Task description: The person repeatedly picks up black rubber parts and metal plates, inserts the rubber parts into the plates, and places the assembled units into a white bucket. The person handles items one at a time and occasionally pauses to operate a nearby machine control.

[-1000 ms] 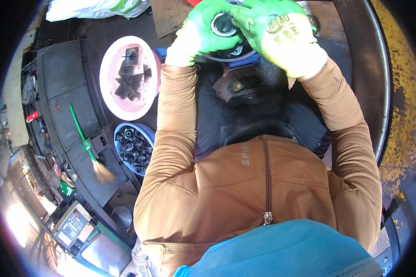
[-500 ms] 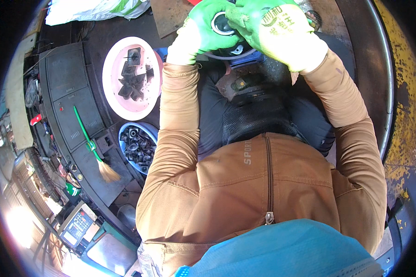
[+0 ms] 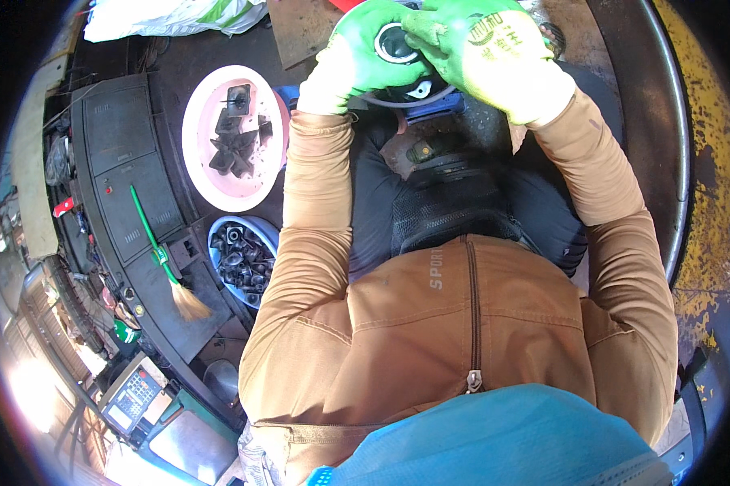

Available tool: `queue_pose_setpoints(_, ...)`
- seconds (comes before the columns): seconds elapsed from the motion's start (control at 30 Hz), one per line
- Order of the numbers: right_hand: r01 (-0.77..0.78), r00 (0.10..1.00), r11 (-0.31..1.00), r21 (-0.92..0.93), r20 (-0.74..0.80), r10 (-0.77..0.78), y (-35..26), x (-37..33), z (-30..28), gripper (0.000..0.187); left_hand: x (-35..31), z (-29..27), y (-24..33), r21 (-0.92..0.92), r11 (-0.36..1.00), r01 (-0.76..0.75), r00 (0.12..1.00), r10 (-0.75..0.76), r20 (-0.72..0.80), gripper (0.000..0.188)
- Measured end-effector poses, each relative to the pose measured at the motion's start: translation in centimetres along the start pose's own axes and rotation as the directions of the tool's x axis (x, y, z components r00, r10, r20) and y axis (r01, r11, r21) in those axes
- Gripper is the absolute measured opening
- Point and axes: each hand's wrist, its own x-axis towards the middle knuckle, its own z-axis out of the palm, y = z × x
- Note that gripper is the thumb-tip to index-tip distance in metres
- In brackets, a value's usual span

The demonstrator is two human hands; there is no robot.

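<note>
Both my hands wear green and pale yellow gloves at the top of the view. My left hand (image 3: 357, 61) is wrapped round a round black part (image 3: 395, 44) with a shiny, pale ring-shaped rim facing up. At the right edge of this part, my right hand (image 3: 494, 61) presses its thumb and fingers together; the glove hides whether it grips the part or something small. Directly beneath the hands, a shallow basin holds another black piece (image 3: 418, 89) with a bright glint. Under that basin a blue support (image 3: 436, 108) shows.
To the left stand a pink basin (image 3: 190, 138) of black square-ended pieces and a blue basin (image 3: 274, 235) full of black parts. A green-handled broom (image 3: 156, 243) lies on a dark cabinet (image 3: 122, 121). A white sack (image 3: 170, 18) is far left; a worn yellow surface (image 3: 709, 162) borders the right.
My hands stay round the black part, with only a slight shift of the left one. The part's ringed face shows a little more fully. The whole view has moved slightly.
</note>
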Motion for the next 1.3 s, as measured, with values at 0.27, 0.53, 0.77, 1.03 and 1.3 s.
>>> queue_pose_setpoints(0.27,0.188,0.982,0.976,0.107,-0.04,-0.185,0.7,0.0,-0.7,0.015,-0.3,0.0,-0.2,0.072,0.997,-0.005,1.0,0.006,-0.023,0.054)
queue_pose_setpoints(0.53,0.074,0.989,0.997,0.033,-0.128,-0.069,0.2,-0.1,-0.1,0.013,-0.3,0.2,-0.5,0.163,0.986,-0.01,0.998,0.019,-0.057,0.051)
queue_pose_setpoints(0.77,0.12,0.993,0.99,0.068,-0.006,-0.119,1.1,-0.7,0.8,0.017,-0.3,-0.4,-1.3,0.322,0.943,-0.082,0.997,0.077,0.028,0.056)
queue_pose_setpoints(1.03,-0.25,0.946,0.912,0.325,-0.117,0.301,3.0,-1.0,-0.3,0.025,-0.4,-2.7,-0.8,0.252,0.963,-0.093,0.988,0.121,-0.096,0.05)
queue_pose_setpoints(1.3,-0.342,0.928,0.42,0.84,0.233,0.289,1.9,-2.7,4.3,0.03,-0.1,-1.2,2.5,-0.129,0.903,-0.41,0.893,0.369,-0.258,0.046)
